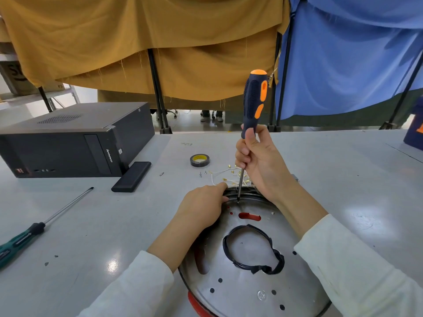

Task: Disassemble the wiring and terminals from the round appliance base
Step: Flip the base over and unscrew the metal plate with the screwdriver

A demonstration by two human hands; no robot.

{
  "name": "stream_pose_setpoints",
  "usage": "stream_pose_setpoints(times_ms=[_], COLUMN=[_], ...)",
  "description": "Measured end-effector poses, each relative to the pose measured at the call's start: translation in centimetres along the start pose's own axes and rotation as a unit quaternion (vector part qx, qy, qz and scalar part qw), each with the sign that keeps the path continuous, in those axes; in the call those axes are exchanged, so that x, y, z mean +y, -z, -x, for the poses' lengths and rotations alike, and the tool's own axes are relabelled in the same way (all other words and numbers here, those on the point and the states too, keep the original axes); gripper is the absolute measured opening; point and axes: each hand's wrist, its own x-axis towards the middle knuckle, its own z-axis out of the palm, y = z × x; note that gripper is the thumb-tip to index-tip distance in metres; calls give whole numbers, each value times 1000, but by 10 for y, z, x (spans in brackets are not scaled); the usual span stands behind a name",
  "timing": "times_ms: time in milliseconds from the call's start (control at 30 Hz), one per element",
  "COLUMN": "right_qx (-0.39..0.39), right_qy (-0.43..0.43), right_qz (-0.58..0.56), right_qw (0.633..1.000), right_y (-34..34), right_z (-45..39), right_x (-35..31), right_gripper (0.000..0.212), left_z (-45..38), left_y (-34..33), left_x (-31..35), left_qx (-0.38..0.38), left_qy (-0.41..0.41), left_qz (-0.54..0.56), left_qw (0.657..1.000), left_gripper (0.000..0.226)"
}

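- Round appliance base (251, 271) lies flat on the grey table (343, 179), directly in front of the person, metal plate up; red shows through its slots and under the near edge
- A loop of black wire (254, 250) wrapped in black tape sits on the plate, near its centre
- Work point is at the far rim of the base – away from the body, between the two hands
- Screwdriver (253, 104) with a dark-and-orange handle stands nearly upright, long axis vertical, tip down on what looks like a screw at the far rim; the screw head itself is too small to confirm
- Right hand (256, 161) grips the lower handle and top of the shaft, fingers curled round it
- Left hand (203, 207) rests on the far-left rim just beside the tip, fingers curled against the edge – appears to steady the base; whether it pinches anything cannot be told
- Judgement: both hands are about equally near the fastener, the right one above it, the left one level with it; the coming move turns on keeping the shaft vertical over that rim point
- Just beyond the rim: white wires with brass terminals (231, 175) already loose on the table, and small screws (202, 173) to their left
- Further out: roll of black tape (199, 160), a second green-handled screwdriver (34, 232) well to the left, a flat black case (131, 177), a black computer tower (68, 138)
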Motion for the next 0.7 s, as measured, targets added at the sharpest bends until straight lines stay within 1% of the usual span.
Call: stream_pose_setpoints(times_ms=[100,167,233,367,400,467,533,567,633,700], right_qx=[-13,-14,-5,22,17,1,-6,-6,6,31], right_qy=[-9,-11,-7,7,5,-3,-7,-10,-15,-4], right_qz=[2,10,12,13,4,-6,-3,-2,-1,7], right_qw=[1000,1000,1000,1000,1000,1000,1000,1000,1000,999], right_y=[-1,-1,-1,3,3,4,3,2,1,1], right_z=[-1,-1,0,0,-1,-1,-2,-2,-2,-1], right_x=[0,1,1,0,0,0,1,2,2,2], right_gripper=[38,45,43,25,25,35,44,46,43,33], left_z=[0,0,0,1,2,4,6,6,6,4], left_y=[0,0,0,-1,0,2,3,4,4,2], left_x=[0,0,0,0,0,1,2,3,4,4], left_qx=[-2,-2,-2,2,11,48,86,92,79,60], left_qy=[0,-1,-2,-2,-5,-28,-64,-80,-104,-116], left_qz=[1,-1,-5,3,19,60,92,104,102,75], left_qw=[1000,1000,1000,1000,1000,997,990,987,986,989], left_gripper=[22,22,22,23,25,27,23,20,18,22])
